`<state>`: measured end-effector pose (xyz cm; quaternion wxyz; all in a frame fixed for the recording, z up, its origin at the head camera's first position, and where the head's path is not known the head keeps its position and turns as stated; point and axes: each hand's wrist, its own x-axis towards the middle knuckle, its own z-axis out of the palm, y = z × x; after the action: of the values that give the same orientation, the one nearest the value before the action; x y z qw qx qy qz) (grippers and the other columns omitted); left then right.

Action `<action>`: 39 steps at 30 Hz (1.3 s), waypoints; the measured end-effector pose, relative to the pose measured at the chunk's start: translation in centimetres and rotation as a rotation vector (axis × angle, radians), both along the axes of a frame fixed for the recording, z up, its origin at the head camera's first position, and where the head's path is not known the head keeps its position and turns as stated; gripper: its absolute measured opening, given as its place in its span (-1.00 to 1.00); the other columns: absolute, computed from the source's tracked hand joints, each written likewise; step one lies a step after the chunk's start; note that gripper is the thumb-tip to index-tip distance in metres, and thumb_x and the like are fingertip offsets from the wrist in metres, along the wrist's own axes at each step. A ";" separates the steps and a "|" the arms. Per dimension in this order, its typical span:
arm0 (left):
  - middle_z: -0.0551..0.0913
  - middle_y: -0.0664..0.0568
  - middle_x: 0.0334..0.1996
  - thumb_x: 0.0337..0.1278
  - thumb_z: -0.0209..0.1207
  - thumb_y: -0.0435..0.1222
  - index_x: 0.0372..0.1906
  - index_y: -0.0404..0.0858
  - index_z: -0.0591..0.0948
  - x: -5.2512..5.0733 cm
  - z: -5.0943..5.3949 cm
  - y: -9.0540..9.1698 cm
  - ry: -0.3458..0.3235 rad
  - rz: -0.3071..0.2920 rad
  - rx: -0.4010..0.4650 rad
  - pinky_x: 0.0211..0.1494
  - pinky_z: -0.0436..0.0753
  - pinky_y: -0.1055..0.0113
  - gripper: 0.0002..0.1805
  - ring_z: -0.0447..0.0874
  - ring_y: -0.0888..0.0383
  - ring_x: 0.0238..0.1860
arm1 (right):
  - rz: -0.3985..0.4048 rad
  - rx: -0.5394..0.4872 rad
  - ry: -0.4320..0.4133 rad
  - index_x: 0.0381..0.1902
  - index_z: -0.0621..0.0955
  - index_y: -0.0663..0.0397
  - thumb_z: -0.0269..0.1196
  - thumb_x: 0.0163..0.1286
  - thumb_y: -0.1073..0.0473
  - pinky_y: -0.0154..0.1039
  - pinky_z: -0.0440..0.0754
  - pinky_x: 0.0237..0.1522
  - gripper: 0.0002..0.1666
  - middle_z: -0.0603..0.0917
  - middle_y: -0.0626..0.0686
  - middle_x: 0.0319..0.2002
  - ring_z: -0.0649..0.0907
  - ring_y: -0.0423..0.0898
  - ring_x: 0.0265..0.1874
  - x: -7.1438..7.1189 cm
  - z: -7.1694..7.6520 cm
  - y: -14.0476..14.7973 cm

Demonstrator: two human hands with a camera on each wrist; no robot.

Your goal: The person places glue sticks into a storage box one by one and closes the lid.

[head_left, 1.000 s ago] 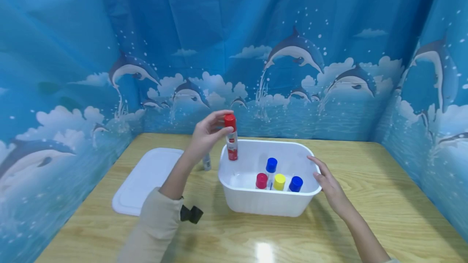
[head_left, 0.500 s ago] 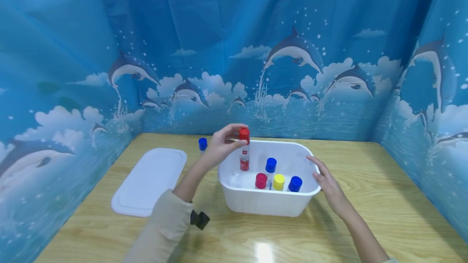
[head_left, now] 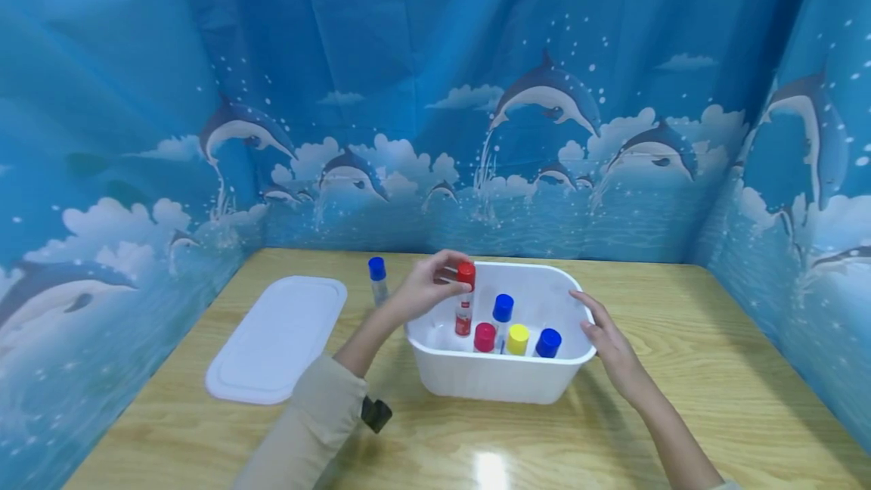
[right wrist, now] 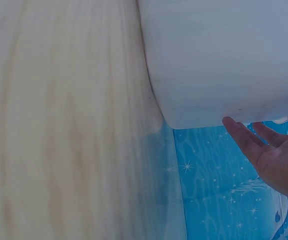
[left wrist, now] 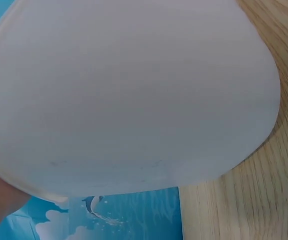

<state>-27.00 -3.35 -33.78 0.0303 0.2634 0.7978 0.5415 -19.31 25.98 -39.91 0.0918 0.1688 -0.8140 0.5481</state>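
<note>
My left hand [head_left: 427,287] pinches the red cap of a glue stick [head_left: 463,317], which stands upright inside the white plastic bin [head_left: 490,376] near its left end. In the bin also stand a glue stick with a red cap [head_left: 485,336], one with a yellow cap [head_left: 518,339] and two with blue caps. My right hand [head_left: 612,342] rests on the bin's right rim with fairly straight fingers. In the right wrist view, fingers [right wrist: 244,137] of that hand touch the bin's outer wall [right wrist: 219,65]. The bin's side fills the left wrist view and hides the glue stick there.
A white lid [head_left: 279,339] lies flat on the wooden table [head_left: 435,445] left of the bin. Another blue-capped glue stick [head_left: 377,278] stands on the table behind the left forearm. A blue dolphin-print curtain [head_left: 408,97] surrounds the table's back and sides.
My left hand has moved right and down, lowering the red-capped glue stick further into the bin. The blue-capped stick on the table has come into sight behind it. My right hand stays put.
</note>
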 end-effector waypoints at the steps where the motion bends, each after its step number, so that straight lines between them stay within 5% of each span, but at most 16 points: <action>1: 0.54 -0.05 -0.06 0.08 0.23 -0.36 0.06 -0.24 0.48 -0.1 -0.1 0.0 -0.004 -0.002 -0.012 -0.05 0.56 0.30 -0.61 0.55 0.06 -0.07 | -0.003 0.004 0.003 0.35 0.12 0.23 -0.22 0.50 0.21 0.22 0.26 0.06 -0.49 0.04 0.36 0.34 0.21 0.34 0.20 0.0 0.0 0.0; 25: 0.59 0.10 -0.22 0.03 0.28 -0.36 -0.02 -0.20 0.53 -1.0 -0.3 0.5 0.005 -0.049 -0.192 -0.10 0.56 0.39 -0.65 0.55 0.21 -0.16 | -0.006 0.002 0.000 0.36 0.12 0.21 -0.21 0.50 0.21 0.32 0.21 0.06 -0.49 0.03 0.36 0.34 0.15 0.39 0.22 -0.1 -0.1 0.0; 39: 0.59 0.16 -0.26 0.03 0.28 -0.37 -0.09 -0.20 0.54 -1.0 -0.5 0.6 0.085 -0.096 -0.347 -0.07 0.53 0.44 -0.70 0.55 0.25 -0.16 | -0.008 0.013 0.030 0.34 0.13 0.24 -0.22 0.49 0.24 0.29 0.23 0.06 -0.50 0.05 0.37 0.33 0.17 0.38 0.21 0.0 0.0 -0.1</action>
<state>-27.95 -2.78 -34.30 0.0675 0.3144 0.8663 0.3822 -19.32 25.87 -39.88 0.1052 0.1746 -0.8167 0.5399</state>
